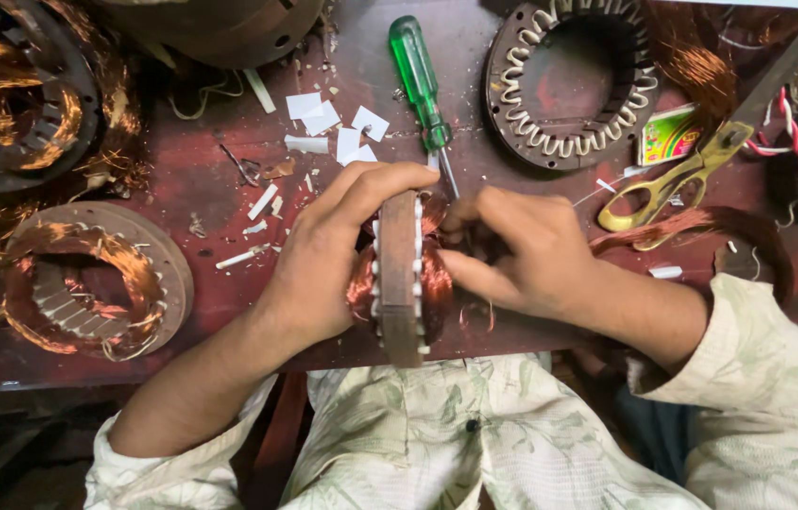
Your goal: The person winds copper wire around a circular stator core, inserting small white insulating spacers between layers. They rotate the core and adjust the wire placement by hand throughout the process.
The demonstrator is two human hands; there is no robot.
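- Dark red, worn wooden bench (229,203): carries all the items; its near edge runs just in front of the person's torso.
- Left forearm comes in from the near-left, sleeve pushed back; left hand (323,260) is bent at the wrist and curls over the top of a brown ring-shaped motor stator wound with copper wire (401,279), which stands on edge at the middle of the near edge.
- Left grip: fingers closed around the stator's rim, thumb side against its left face; a firm hold.
- Right forearm enters from the near-right in a pale leaf-print sleeve; right hand (517,255) presses against the stator's right face.
- Right grip: fingers curled and pinched at the copper winding; whether they hold a strand cannot be told.
- Empty brown stator ring with white slot liners (569,85): lies flat at the far edge, right of centre.
- Flat stator with copper coils (87,283): near the left edge; another coil-filled stator (12,94) in the far-left corner.
- Green-handled screwdriver (423,85): lies at the far middle, its shaft pointing towards the hands.
- Yellow-handled scissors (682,179): right of the right hand, closed.
- White paper scraps (333,127): scattered left of the screwdriver.
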